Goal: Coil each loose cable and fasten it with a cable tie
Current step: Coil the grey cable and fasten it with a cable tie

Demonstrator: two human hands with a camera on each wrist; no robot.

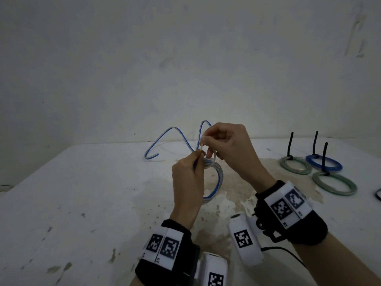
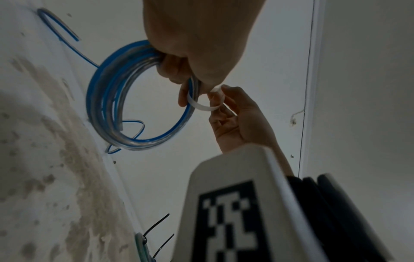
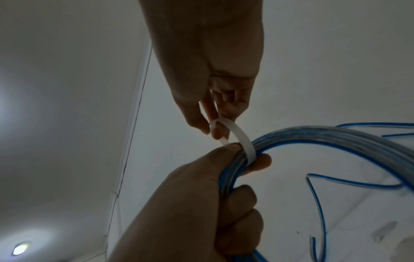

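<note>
A coil of blue-and-clear cable [image 1: 214, 180] hangs above the white table [image 1: 82, 193], gripped by my left hand [image 1: 198, 157] on its upper left side. A white cable tie [image 1: 212, 155] loops round the bundled strands there. My right hand [image 1: 204, 142] pinches the tie's ends just above the left thumb. The wrist views show the same: the left hand [image 2: 179, 74] holds the coil [image 2: 107, 99], and the tie [image 3: 243, 141] arcs from the right hand [image 3: 215, 131] round the coil [image 3: 336, 136]. The cable's loose tail [image 1: 162, 139] curls up behind.
Three tied coils lie at the right of the table: a grey-green one [image 1: 295, 165], a blue one [image 1: 323, 165] and a green one [image 1: 334, 182], each with a black tie end sticking up. A dark object [image 1: 378, 194] shows at the right edge. A wall stands behind.
</note>
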